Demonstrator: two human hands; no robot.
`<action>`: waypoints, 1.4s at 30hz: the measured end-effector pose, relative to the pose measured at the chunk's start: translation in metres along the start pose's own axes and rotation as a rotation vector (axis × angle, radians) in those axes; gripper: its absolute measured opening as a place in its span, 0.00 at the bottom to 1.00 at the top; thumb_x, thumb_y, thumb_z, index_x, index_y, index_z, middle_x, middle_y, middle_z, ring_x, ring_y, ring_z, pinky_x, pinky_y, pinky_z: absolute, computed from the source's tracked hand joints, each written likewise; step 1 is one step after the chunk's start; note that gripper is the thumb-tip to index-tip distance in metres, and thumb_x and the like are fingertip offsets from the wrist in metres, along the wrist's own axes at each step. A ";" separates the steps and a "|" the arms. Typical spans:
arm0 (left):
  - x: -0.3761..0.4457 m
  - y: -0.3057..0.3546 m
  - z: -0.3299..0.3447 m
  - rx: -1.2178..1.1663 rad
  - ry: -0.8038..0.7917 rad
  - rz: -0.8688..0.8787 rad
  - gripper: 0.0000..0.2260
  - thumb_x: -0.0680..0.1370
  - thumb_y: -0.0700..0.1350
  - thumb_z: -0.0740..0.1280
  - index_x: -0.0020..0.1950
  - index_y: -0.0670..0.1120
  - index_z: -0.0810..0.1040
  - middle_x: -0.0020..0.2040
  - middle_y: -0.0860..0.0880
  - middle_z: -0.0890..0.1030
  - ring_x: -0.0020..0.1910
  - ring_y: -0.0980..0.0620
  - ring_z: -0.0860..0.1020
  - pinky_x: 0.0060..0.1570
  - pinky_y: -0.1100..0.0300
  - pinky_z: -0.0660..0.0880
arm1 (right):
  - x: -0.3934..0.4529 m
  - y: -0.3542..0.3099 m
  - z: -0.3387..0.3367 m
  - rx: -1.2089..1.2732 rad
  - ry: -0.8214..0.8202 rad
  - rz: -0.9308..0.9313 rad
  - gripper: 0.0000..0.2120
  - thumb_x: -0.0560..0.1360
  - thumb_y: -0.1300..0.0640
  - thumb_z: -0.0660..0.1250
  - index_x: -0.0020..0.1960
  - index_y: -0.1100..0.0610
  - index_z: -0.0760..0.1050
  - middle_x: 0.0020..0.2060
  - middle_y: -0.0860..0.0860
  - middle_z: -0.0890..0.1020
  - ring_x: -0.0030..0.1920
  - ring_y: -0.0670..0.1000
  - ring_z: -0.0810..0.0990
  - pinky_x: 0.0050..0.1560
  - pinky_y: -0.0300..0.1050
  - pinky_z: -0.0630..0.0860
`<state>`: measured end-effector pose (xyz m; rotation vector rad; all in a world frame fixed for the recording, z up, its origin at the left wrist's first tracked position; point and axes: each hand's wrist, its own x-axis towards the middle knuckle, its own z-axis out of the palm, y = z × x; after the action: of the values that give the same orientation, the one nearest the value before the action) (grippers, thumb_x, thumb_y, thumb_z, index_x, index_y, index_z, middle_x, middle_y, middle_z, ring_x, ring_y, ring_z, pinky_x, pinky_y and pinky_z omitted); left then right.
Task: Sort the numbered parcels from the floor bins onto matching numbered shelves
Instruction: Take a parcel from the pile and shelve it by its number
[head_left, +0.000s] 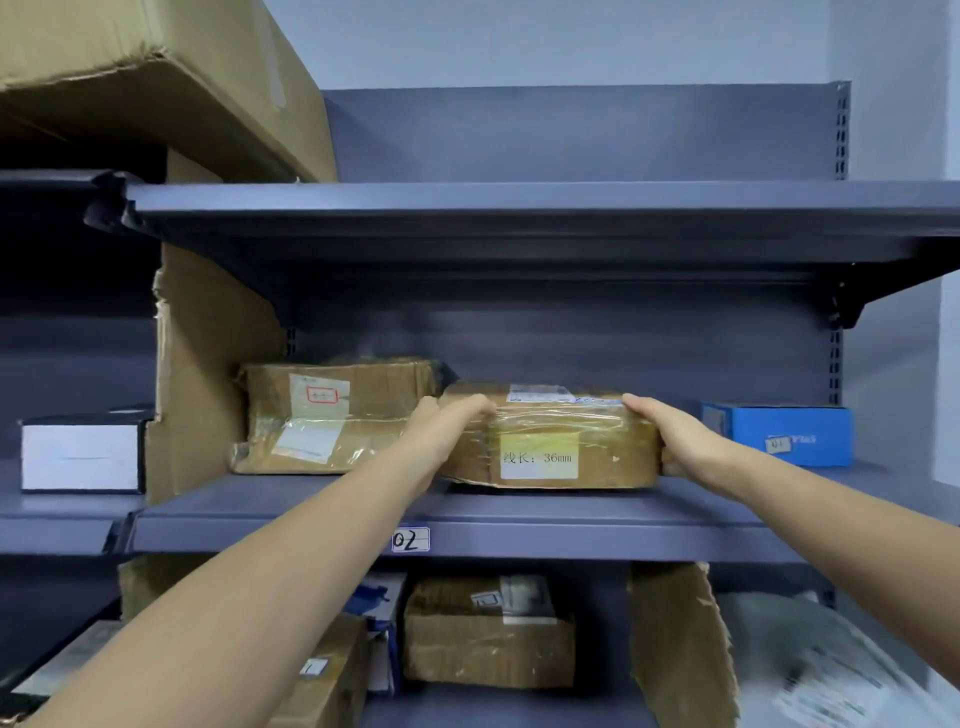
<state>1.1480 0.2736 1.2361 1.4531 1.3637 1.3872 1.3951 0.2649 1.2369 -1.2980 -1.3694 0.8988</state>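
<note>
Both hands grip a flat cardboard parcel (550, 441) by its short ends, left hand (441, 431) and right hand (675, 441), as it sits on the shelf (519, 525) labelled 02. Taped and stiff, it looks light; the tape may be slippery, so the ends suit gripping. A brown box (332, 415) touches it on the left; a blue box (779, 436) stands well apart on the right.

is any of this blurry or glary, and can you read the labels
Head view: bottom right corner smears into motion blur over a pale wrapped parcel; wide-angle lens bows the shelf edges; tape on the held parcel catches mild glare; its "36mm" sticker and the shelf tag "02" read clearly; the blue box label is too soft to read.
</note>
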 end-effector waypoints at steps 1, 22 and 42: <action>0.006 -0.001 -0.001 0.031 -0.012 0.004 0.38 0.68 0.56 0.74 0.73 0.45 0.63 0.67 0.48 0.70 0.62 0.48 0.69 0.54 0.55 0.65 | 0.006 0.000 0.003 0.015 -0.009 0.020 0.13 0.83 0.50 0.56 0.59 0.56 0.72 0.50 0.53 0.79 0.47 0.52 0.78 0.39 0.41 0.75; 0.066 -0.011 -0.012 0.401 0.042 0.145 0.29 0.71 0.44 0.76 0.70 0.44 0.71 0.67 0.44 0.74 0.60 0.46 0.73 0.52 0.61 0.67 | 0.085 0.012 0.028 -0.144 0.121 0.028 0.27 0.81 0.44 0.55 0.76 0.55 0.59 0.71 0.53 0.68 0.69 0.56 0.68 0.68 0.50 0.65; 0.025 0.002 -0.016 0.518 0.045 0.269 0.26 0.78 0.45 0.65 0.75 0.44 0.64 0.72 0.42 0.69 0.67 0.42 0.71 0.61 0.56 0.68 | 0.023 0.004 0.038 -0.459 0.350 -0.012 0.24 0.82 0.53 0.57 0.75 0.61 0.59 0.69 0.59 0.70 0.64 0.58 0.72 0.52 0.44 0.67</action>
<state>1.1293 0.2948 1.2468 2.0122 1.6885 1.2851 1.3610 0.2926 1.2287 -1.6976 -1.3392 0.3263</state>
